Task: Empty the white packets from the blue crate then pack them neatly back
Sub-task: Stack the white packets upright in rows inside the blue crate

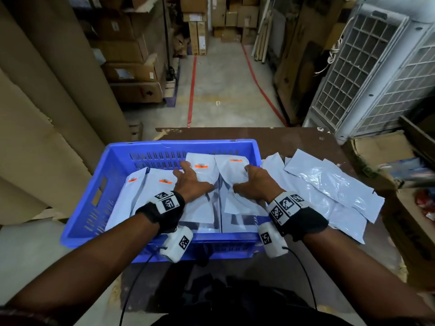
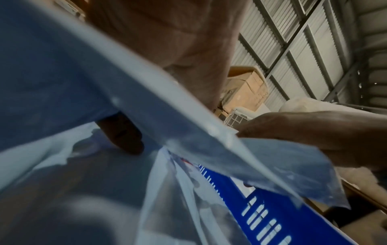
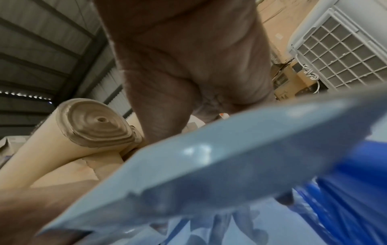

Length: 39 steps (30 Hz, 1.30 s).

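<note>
The blue crate (image 1: pixel 179 144) stands on the brown table (image 1: pixel 294 140) in front of me, with several white packets (image 1: pixel 160 196) carrying orange labels lying inside. My left hand (image 1: pixel 191 177) grips one packet (image 1: pixel 202 172) over the crate's middle, with a finger (image 2: pixel 121 132) under it. My right hand (image 1: pixel 249 182) grips the neighbouring packet (image 1: pixel 231 168), whose sheet (image 3: pixel 209 165) crosses the right wrist view with fingers (image 3: pixel 220 222) showing below it. Both held packets tilt up towards the crate's far wall. More loose packets (image 1: pixel 329 184) lie spread on the table, right of the crate.
Big cardboard rolls (image 1: pixel 47 114) lean at the left. White grilled cooler units (image 1: pixel 367 74) stand at the right, with an open cardboard box (image 1: pixel 381 151) beside the table. Stacked cartons line the aisle (image 1: pixel 219 90) beyond the table.
</note>
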{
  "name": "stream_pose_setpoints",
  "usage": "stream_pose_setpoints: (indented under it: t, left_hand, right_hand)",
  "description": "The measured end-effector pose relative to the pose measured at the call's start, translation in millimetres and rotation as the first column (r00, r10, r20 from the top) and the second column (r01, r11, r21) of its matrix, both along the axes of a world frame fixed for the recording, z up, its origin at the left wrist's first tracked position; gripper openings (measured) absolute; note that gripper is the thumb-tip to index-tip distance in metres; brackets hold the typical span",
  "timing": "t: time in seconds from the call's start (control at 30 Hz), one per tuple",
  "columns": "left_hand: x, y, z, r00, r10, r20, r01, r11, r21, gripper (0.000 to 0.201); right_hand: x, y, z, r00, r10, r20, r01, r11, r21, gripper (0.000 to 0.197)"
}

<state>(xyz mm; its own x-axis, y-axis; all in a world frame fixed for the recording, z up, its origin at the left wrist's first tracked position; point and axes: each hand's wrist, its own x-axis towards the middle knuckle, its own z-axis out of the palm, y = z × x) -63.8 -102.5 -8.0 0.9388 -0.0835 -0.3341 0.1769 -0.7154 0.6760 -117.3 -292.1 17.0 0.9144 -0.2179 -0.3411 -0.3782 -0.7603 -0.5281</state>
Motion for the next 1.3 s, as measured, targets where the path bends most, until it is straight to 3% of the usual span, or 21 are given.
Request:
stream_pose_setpoints:
  t: [0.17,0.3,0.4,0.5,0.6,0.67,0.83,1.03,1.3]
  left_hand:
    - [0.2,-3.2,4.6,0.989,-0.073,-0.125,0.085,0.992,0.098,0.120]
    - [-2.2,-6.5,23.3,0.961,-0.141,-0.237,0.205,0.941,0.270,0.118]
    - [1.5,-5.8,35.8,0.923,-0.256,-0.286,0.364,0.821,0.440,0.106]
    - [12.0,0.7,41.2,0.877,-0.388,-0.282,0.479,0.740,0.473,0.099]
    - [20.7,3.3,43.1,0.781,-0.522,-0.344,0.624,0.616,0.482,0.122]
    - [24.2,1.3,39.8,0.726,-0.571,-0.384,0.681,0.516,0.520,0.138]
    - [28.7,-4.5,21.7,0.653,-0.631,-0.418,0.731,0.385,0.563,0.144]
    - [30.4,-4.2,4.3,0.624,-0.624,-0.470,0.759,0.343,0.553,0.144]
    - [23.3,-0.9,-16.3,0.635,-0.620,-0.460,0.742,0.327,0.585,0.144]
  right_hand:
    - [5.2,3.9,-6.6,0.992,0.042,-0.115,-0.050,0.997,-0.067,0.061]
    - [5.7,5.1,-7.4,0.986,0.068,-0.152,-0.083,0.992,-0.094,0.052]
    - [5.0,3.3,-4.6,0.985,0.099,-0.139,-0.116,0.986,-0.118,0.049]
    - [7.9,1.2,9.0,0.980,0.181,-0.078,-0.192,0.966,-0.173,0.052]
    - [18.2,0.3,19.6,0.962,0.262,-0.073,-0.271,0.943,-0.193,0.067]
    - [27.4,3.2,20.4,0.930,0.328,-0.166,-0.360,0.902,-0.239,0.081]
    - [39.9,18.3,7.9,0.823,0.424,-0.379,-0.540,0.792,-0.286,0.107]
    - [43.3,17.0,-12.2,0.723,0.437,-0.535,-0.645,0.705,-0.296,0.131]
    - [45.9,21.4,-17.8,0.699,0.447,-0.559,-0.671,0.680,-0.295,0.125]
